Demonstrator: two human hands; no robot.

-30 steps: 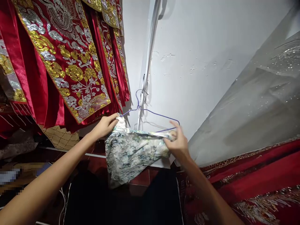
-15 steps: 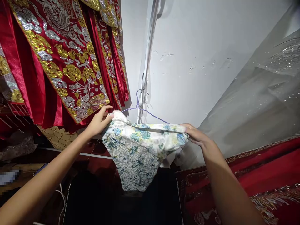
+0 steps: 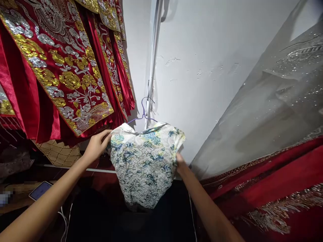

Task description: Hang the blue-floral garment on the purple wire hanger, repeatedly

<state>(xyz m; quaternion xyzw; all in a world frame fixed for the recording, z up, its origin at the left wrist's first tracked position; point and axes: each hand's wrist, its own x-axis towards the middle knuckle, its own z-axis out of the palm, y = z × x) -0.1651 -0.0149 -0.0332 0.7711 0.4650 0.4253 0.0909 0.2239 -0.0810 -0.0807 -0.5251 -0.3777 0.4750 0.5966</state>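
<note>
A white short-sleeved top (image 3: pixel 145 164) with a blue, green and yellow floral pattern hangs in front of me, its neckline uppermost. The hook and upper arms of a thin purple hanger (image 3: pixel 143 112) rise out of the neckline; the rest is inside the cloth. At the left shoulder, my left hand (image 3: pixel 97 146) pinches the edge of the fabric between thumb and fingers. My right hand (image 3: pixel 180 161) is against the right side of the top, just below the sleeve. Its fingers are blurred and partly hidden by the cloth.
Red garments with gold and silver embroidery (image 3: pixel 75 77) hang at the left. A metal upright (image 3: pixel 152 50) stands against the white wall (image 3: pixel 202 43). Sheer sparkling fabric (image 3: pixel 264 104) and red cloth (image 3: pixel 272 201) fill the right side. A phone (image 3: pixel 40 190) lies lower left.
The right shoulder of the top has come up over the hanger's arm. My right hand has left that shoulder and moved down and left to the side. The view has shifted slightly.
</note>
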